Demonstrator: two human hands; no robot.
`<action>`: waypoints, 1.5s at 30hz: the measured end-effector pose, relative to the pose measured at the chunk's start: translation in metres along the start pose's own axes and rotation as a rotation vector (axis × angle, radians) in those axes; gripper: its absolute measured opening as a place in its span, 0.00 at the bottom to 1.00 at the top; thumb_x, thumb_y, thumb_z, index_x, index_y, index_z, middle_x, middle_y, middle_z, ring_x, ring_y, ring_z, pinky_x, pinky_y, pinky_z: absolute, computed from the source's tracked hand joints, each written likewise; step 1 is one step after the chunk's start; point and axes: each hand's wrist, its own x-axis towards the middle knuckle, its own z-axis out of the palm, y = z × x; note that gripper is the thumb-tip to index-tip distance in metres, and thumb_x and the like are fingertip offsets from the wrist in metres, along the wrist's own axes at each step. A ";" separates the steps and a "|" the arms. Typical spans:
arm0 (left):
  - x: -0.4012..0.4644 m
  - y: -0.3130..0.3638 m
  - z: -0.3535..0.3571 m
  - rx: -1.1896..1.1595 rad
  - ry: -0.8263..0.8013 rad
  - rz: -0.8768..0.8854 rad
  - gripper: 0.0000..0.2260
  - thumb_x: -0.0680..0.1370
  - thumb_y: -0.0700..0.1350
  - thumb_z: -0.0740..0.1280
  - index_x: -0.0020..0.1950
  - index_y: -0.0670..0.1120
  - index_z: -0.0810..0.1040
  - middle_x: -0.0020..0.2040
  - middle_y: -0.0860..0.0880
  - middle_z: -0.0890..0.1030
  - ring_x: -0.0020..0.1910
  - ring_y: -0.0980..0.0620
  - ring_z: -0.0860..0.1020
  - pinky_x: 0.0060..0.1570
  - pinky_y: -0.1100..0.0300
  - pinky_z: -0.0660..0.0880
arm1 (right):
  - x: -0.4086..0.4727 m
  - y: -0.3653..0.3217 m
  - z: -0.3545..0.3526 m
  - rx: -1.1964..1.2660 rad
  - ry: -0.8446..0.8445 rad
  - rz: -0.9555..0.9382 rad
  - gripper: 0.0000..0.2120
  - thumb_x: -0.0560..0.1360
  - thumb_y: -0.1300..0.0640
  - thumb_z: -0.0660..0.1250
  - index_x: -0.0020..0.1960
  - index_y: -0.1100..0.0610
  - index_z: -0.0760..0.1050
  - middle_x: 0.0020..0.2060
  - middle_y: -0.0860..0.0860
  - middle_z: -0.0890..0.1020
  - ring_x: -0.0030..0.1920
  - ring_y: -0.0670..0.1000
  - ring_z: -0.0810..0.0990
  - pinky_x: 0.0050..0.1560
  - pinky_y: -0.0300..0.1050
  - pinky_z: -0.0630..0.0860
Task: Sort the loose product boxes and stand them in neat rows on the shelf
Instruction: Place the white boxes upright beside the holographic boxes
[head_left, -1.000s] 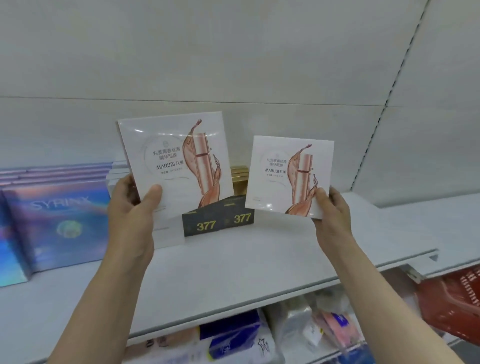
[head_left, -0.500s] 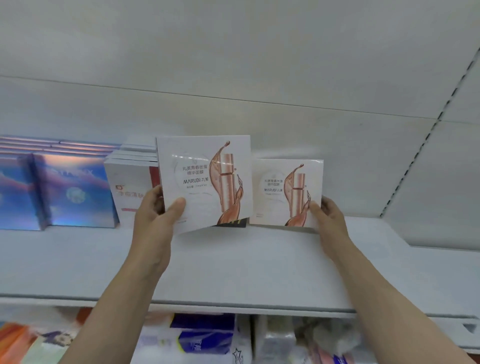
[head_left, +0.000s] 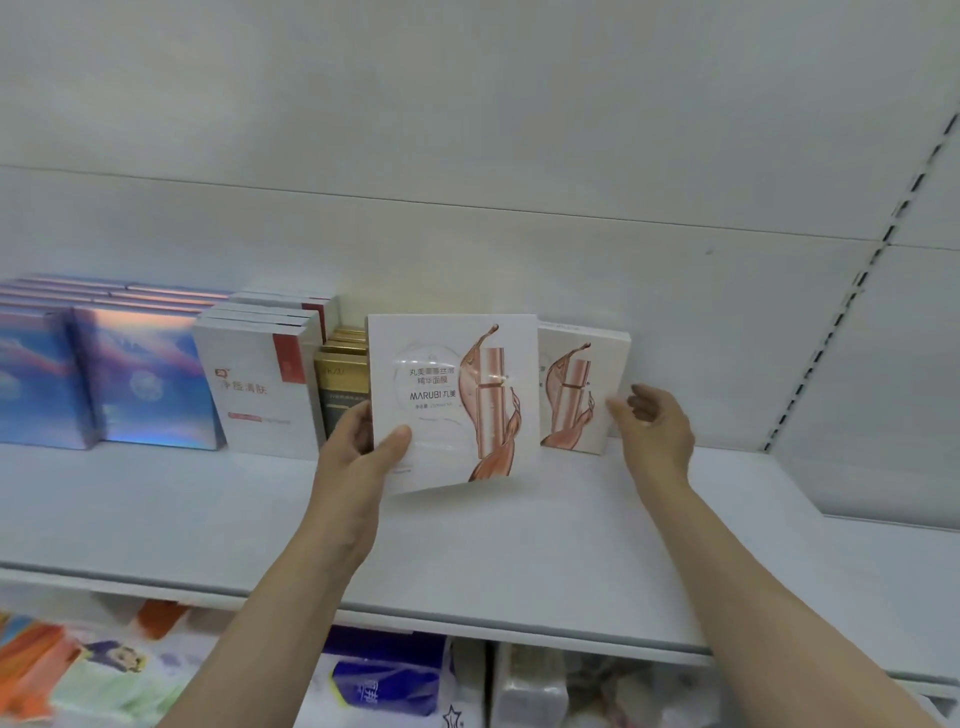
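Fingers of the left hand pinch the front MARUBI box at its lower left corner, thumb on its face, above mid-shelf. Right hand hangs loose-fingered beside the standing MARUBI box near the back edge. Both look light, stiff, glossy-slick; grip the side edges.

Held box before shelf; second box behind, right.
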 end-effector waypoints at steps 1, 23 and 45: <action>0.000 -0.001 0.004 0.002 -0.008 -0.010 0.15 0.77 0.38 0.68 0.62 0.50 0.75 0.56 0.52 0.83 0.57 0.51 0.81 0.57 0.53 0.77 | -0.007 -0.012 -0.002 0.032 0.065 -0.062 0.16 0.74 0.52 0.73 0.61 0.52 0.77 0.50 0.47 0.82 0.51 0.43 0.80 0.55 0.41 0.77; 0.092 -0.024 0.019 1.469 0.058 0.794 0.29 0.73 0.58 0.71 0.72 0.52 0.69 0.71 0.46 0.71 0.74 0.43 0.63 0.75 0.47 0.48 | 0.003 -0.013 -0.006 0.528 -0.182 0.096 0.16 0.77 0.63 0.68 0.64 0.59 0.73 0.56 0.55 0.83 0.58 0.56 0.82 0.58 0.51 0.79; 0.102 -0.033 0.014 1.380 0.083 0.900 0.30 0.71 0.55 0.74 0.70 0.50 0.71 0.67 0.45 0.74 0.70 0.42 0.67 0.75 0.45 0.53 | -0.001 0.002 0.037 0.239 -0.139 0.068 0.27 0.72 0.61 0.74 0.68 0.52 0.69 0.60 0.47 0.78 0.59 0.46 0.78 0.55 0.40 0.75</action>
